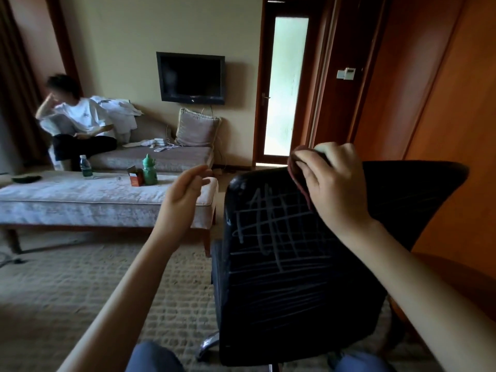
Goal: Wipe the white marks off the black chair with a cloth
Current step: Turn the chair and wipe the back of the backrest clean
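Pressing cloth [298, 181] on chair [281, 277], right hand [335, 181].

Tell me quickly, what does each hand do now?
Left hand: open, holding nothing.
Right hand: closed on the cloth, at the chair top.

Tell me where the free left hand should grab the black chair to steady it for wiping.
Probably the rounded upper-left corner of the black chair backrest, approached from the left, where the left hand hovers empty. That edge is bare and clear of the white marks. The right hand holds the cloth at the top edge.
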The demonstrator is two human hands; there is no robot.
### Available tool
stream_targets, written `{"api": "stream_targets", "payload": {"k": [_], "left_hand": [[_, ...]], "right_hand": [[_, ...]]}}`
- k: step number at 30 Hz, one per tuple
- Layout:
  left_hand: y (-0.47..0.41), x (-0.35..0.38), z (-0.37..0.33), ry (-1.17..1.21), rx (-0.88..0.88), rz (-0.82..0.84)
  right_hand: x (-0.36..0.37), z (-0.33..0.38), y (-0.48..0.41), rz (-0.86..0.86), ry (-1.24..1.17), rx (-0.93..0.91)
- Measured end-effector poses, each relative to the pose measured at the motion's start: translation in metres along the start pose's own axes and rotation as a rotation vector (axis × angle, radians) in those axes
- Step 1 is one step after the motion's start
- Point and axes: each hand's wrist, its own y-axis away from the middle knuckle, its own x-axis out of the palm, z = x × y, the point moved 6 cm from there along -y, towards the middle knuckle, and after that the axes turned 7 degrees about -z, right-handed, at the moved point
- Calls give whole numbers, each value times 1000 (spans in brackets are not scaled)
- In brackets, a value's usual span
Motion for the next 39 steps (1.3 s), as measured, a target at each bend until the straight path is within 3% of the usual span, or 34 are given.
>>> {"api": "stream_targets", "payload": {"k": [5,8,12,15,17,24,30,34,36,39], "left_hand": [[6,16,-38,57,200,-61],[19,33,-61,-21,342,-53],[17,48,-64,-261,442,-17],[10,66,-58,-638,487,5],[7,70,-57,-719,528,-23],[26,42,-22,-388,542,-163],[73,35,86,-125,49,-389],[95,36,110,-90,-91,-430],[84,36,85,-51,-60,-511],[51,41,17,-55,170,-556]], "right_hand": [[10,51,0,-16,-134,-75],[22,82,-6,111,-376,-90],[19,66,-15,367,-781,75],[19,23,-17,422,-479,-23],[30,10,-12,517,-279,-89],[31,9,-11,435,-339,-81],[32,6,-11,432,-367,-47],[30,5,-10,404,-359,-63],[29,3,-8,392,-341,-69],[31,2,-6,378,-320,-81]]}}
